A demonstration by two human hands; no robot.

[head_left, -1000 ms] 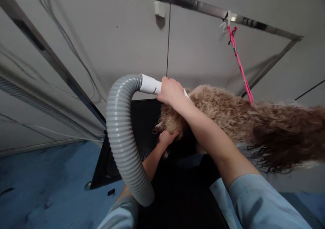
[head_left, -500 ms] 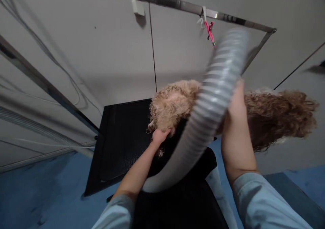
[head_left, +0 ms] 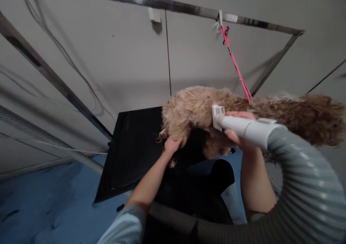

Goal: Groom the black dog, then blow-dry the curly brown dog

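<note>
A curly brown dog (head_left: pixel 186 105) stands on a black grooming table (head_left: pixel 129 139), its darker head end at the right. My left hand (head_left: pixel 173 145) is closed around the lower part of the dog's hind leg. In my right hand (head_left: pixel 240 128) is a white dryer nozzle (head_left: pixel 250 128), its flat brush-like head pressed against the dog's side. From the nozzle a thick grey ribbed hose (head_left: pixel 310 179) curves down and back beneath my arms. A pink leash (head_left: pixel 238 69) runs from the overhead bar to the dog's neck area. The dog's face cannot be made out.
A metal bar (head_left: pixel 183 7) crosses above the table, with a slanting post (head_left: pixel 54 74) at the left and another at the right. Another ribbed hose (head_left: pixel 40 130) and cables hang by the pale wall (head_left: pixel 129 49). The floor (head_left: pixel 54 208) is blue.
The hose has swung from in front of the dog to the lower right, bringing the nozzle, right hand and pink leash into sight. My left hand keeps its hold on the leg.
</note>
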